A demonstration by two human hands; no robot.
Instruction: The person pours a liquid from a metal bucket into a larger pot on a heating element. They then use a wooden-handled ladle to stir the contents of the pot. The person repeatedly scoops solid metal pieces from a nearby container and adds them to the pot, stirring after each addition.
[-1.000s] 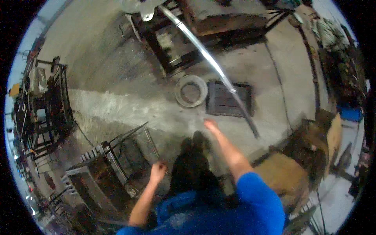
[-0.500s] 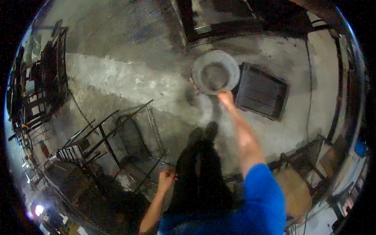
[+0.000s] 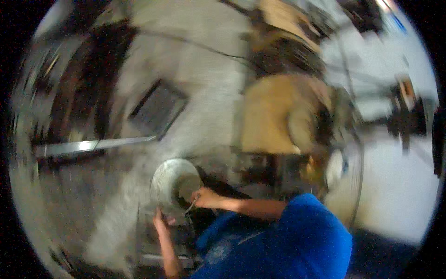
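Observation:
A pale grey bucket (image 3: pixel 160 180) is close in front of me, its round mouth showing a darker inside. My right hand (image 3: pixel 206 198) is closed at the bucket's near right edge, on a thin pale strip that looks like its rim or handle. My left hand (image 3: pixel 162 222) is at the bucket's near left side, and motion blur hides whether its fingers touch it. Farther off, a dark rectangular tray (image 3: pixel 158 108) lies on the concrete floor.
A pale metal bar (image 3: pixel 93 146) runs toward the tray from the left, beside dark framework (image 3: pixel 90 88). On the right stands a tan board or seat (image 3: pixel 267 116), with dark clutter behind it. A cable (image 3: pixel 200 45) crosses the floor at the far side.
My view has swung to the right. The bucket, held by my right hand, is now nearer my body and away from the tray. My left hand has come up beside it.

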